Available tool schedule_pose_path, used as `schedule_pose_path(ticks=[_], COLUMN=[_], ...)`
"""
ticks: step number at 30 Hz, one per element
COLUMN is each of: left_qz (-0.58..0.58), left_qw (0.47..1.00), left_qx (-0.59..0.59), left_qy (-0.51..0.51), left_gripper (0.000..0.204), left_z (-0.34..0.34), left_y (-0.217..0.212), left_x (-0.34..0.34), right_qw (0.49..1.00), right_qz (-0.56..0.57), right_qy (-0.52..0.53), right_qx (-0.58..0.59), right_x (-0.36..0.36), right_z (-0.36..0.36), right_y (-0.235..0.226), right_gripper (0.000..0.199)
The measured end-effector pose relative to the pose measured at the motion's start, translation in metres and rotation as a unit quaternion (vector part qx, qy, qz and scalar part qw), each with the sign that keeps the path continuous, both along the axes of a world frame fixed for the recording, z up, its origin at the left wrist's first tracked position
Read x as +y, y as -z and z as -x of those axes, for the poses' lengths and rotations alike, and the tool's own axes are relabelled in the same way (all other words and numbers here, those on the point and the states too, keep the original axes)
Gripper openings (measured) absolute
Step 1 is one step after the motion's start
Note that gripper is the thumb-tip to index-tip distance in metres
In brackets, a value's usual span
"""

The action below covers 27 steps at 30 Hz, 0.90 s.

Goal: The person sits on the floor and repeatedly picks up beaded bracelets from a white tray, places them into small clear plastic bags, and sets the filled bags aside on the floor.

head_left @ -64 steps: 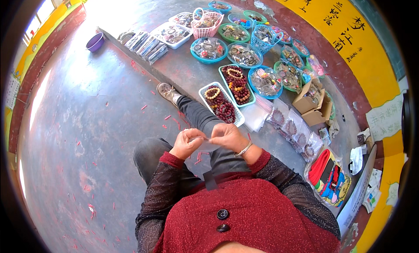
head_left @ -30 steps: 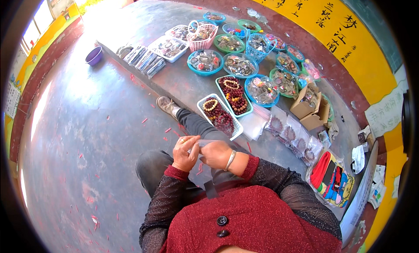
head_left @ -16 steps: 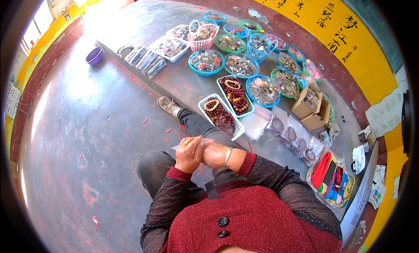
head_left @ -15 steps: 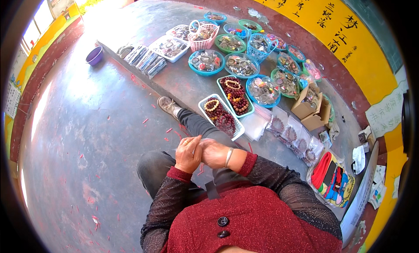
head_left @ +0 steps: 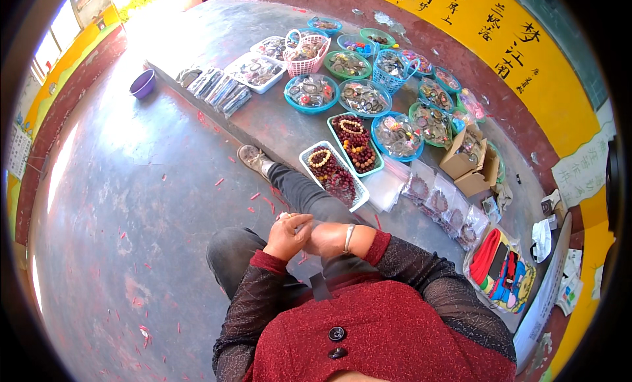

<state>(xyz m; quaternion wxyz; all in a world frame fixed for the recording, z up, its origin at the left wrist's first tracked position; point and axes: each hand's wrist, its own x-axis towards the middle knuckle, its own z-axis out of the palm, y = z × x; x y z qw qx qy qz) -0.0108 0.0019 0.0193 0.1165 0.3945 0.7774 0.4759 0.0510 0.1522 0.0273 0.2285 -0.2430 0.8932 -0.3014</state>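
Observation:
My left hand (head_left: 287,238) and my right hand (head_left: 325,240) meet above my lap, pressed together. The left fingers are curled against the right hand, and anything between them is too small or hidden to make out. My right fingers lie mostly behind the left hand. A silver bangle (head_left: 348,238) circles the right wrist. Just ahead of my hands is a white basket (head_left: 361,196) holding dark red bead strings and a pale yellow bead bracelet (head_left: 320,159). Beside it stands a pale green basket (head_left: 378,166) with more bead bracelets.
Round basins and baskets of packed trinkets crowd the raised platform, including a blue basin (head_left: 397,137) and a pink basket (head_left: 307,66). Clear plastic bags (head_left: 382,188) and an open cardboard box (head_left: 477,178) lie to the right. A purple basin (head_left: 143,84) is on the floor.
My left hand has turned slightly, its fingers now stretching further over toward the right hand. The right hand and its bangle have shifted a little to the right.

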Motion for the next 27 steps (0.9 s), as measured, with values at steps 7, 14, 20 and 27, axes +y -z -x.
schedule_pose_path(ticks=[7, 14, 20, 27], left_qz=[-0.092, -0.056, -0.154, -0.168], left_qw=[0.982, 0.954, 0.868, 0.855], left_qx=[-0.160, -0.290, -0.470, -0.490], left_qy=[-0.034, -0.060, -0.054, 0.025], left_gripper=[0.042, 0.031, 0.007, 0.009], left_z=[0.015, 0.028, 0.027, 0.016], left_y=[-0.018, -0.003, -0.020, -0.017], left_x=[-0.012, -0.019, -0.022, -0.016], right_qw=[0.956, 0.790, 0.737, 0.665], right_qz=[0.168, 0.497, 0.556, 0.602], right_qy=[0.197, 0.224, 0.250, 0.274], right_qx=[-0.139, -0.280, -0.292, -0.346], right_x=[0.037, 0.076, 0.076, 0.054], right_z=[0.001, -0.028, -0.045, -0.045], right_y=[-0.028, -0.048, -0.045, -0.056], right_gripper=[0.038, 0.045, 0.050, 0.048])
